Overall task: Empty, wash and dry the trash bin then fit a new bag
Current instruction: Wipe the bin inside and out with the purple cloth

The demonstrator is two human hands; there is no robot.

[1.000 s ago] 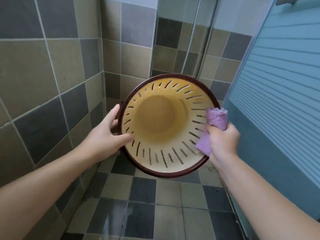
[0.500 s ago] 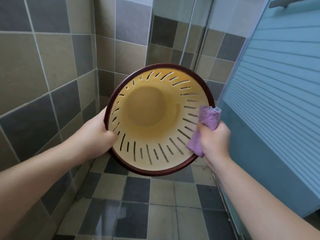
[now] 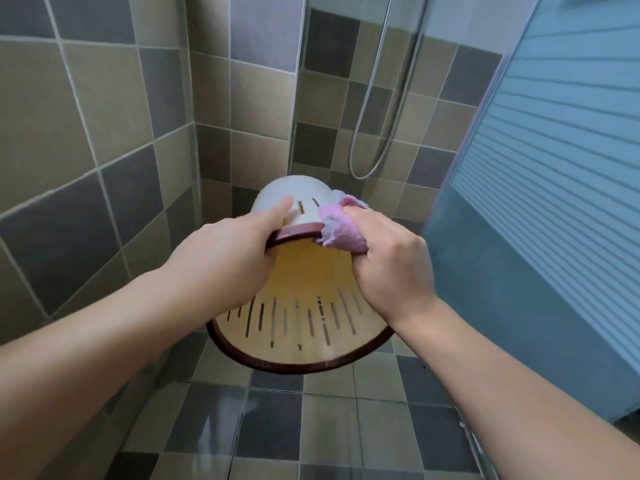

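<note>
The trash bin [image 3: 301,327] is a cream plastic bin with slotted walls and a dark brown rim, held in the air over the shower floor with its mouth tilted toward me. My left hand [image 3: 228,258] grips the upper rim, fingers lying over the outside wall. My right hand [image 3: 391,261] grips a bunched pink cloth [image 3: 341,232] and presses it against the rim and outer wall at the upper right. The bin's base points away toward the wall corner.
Tiled walls close in on the left and ahead. A metal shower hose [image 3: 377,98] hangs on the back wall. A frosted blue-grey shower door [image 3: 540,202] stands on the right. Wet checkered floor tiles [image 3: 277,427] lie below.
The bin has tipped so its mouth faces more downward. My left hand moved from the side rim to the upper rim. The cloth hand moved from the right rim up onto the outside.
</note>
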